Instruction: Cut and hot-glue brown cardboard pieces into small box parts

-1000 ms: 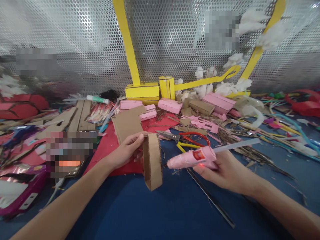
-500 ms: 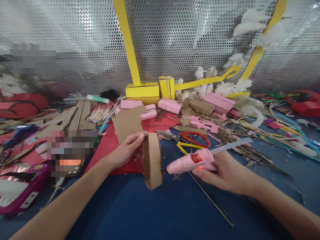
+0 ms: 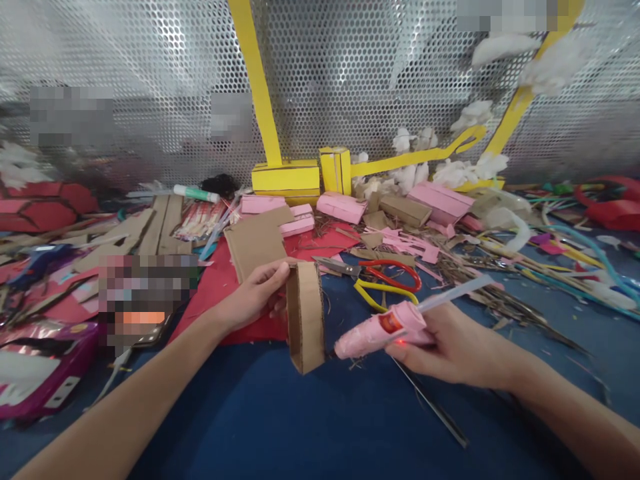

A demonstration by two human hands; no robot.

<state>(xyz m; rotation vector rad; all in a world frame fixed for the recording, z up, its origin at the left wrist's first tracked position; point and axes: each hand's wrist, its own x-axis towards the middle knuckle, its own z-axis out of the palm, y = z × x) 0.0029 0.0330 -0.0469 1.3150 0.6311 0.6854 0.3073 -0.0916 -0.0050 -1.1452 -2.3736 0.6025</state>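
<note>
The left hand (image 3: pixel 253 297) grips a folded brown cardboard piece (image 3: pixel 305 315) by its upper left edge, thumb on top and fingers curled behind, holding it upright above the blue table surface (image 3: pixel 280 420) near the middle of the scene. Just to its right, the right hand (image 3: pixel 450 347) is wrapped around a pink glue gun (image 3: pixel 383 327), with a small red light showing on the underside of the body; the nozzle points left and sits just beside the lower right edge of the cardboard piece, though whether it touches cannot be told. A translucent glue stick (image 3: pixel 457 293) juts out of the back of the gun, up and to the right. Below the right hand a thin dark strip (image 3: pixel 433 413) lies slantwise on the blue surface. Just beyond the two hands, a pair of scissors (image 3: pixel 380 272) with red and yellow handles lies flat, blades pointing left. To the left of them a red sheet (image 3: pixel 220 287) spreads under the left hand, with a flat cardboard panel (image 3: pixel 256 243) resting on its far part. Farther back sit pink boxes (image 3: pixel 340 207) and yellow boxes (image 3: pixel 286 179) amid paper scraps, with a yellow strip (image 3: pixel 257 80) rising against the perforated metal wall (image 3: pixel 150 80). On the far left a green-and-white glue tube (image 3: pixel 196 194) lies among cardboard strips.
</note>
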